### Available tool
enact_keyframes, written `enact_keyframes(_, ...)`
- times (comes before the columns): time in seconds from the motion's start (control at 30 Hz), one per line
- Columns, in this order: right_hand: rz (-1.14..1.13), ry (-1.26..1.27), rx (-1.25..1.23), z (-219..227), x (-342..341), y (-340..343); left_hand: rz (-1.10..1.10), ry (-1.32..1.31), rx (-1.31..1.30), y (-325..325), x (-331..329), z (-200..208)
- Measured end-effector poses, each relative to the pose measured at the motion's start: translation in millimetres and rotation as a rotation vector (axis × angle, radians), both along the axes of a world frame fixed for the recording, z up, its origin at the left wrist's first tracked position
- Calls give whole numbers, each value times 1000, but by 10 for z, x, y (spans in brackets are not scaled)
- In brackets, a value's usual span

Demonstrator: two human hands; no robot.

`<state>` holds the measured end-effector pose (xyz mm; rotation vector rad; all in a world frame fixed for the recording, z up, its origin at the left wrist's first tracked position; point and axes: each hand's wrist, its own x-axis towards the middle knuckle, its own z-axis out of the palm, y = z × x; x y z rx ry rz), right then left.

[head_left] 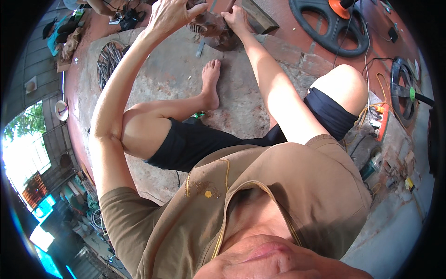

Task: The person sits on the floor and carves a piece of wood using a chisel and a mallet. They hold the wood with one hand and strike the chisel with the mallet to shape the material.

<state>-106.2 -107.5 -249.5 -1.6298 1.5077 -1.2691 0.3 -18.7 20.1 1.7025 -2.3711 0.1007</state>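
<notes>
A dark brown carved wooden piece (219, 35) stands on the stone-like slab near the top edge, between my two hands. My left hand (169, 17) is at its left side with the thumb stretched toward it; the top edge cuts off most of the fingers. On the other side my right hand (238, 21) has its fingers curled in beside a reddish-brown rod (230, 5) at the top of the carving. Whether they grip the rod or the carving is hidden. A small flat grey metal strip (200, 49) lies on the slab just below the carving.
Many thin tools lie bundled (110, 63) at the left. A dark wooden block (258, 16) lies beyond my right hand. Black wheel-like bases, one with an orange hub (339, 8), stand at the right near loose cables and an orange power strip (383, 122). Another person's arm (100, 8) shows far left.
</notes>
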Motion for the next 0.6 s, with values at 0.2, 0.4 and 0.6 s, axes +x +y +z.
enact_keyframes(0.2, 66, -63, 82, 3, -158, 184, 32, -11, 33, 34, 2, -12)
enact_keyframes(0.4, 6, -141, 86, 310, -450, 681, 24, -28, 10, 7, -5, -29)
enact_keyframes(0.6, 60, -195, 180, 288, -529, 838, -46, -74, -66, -108, 116, -214)
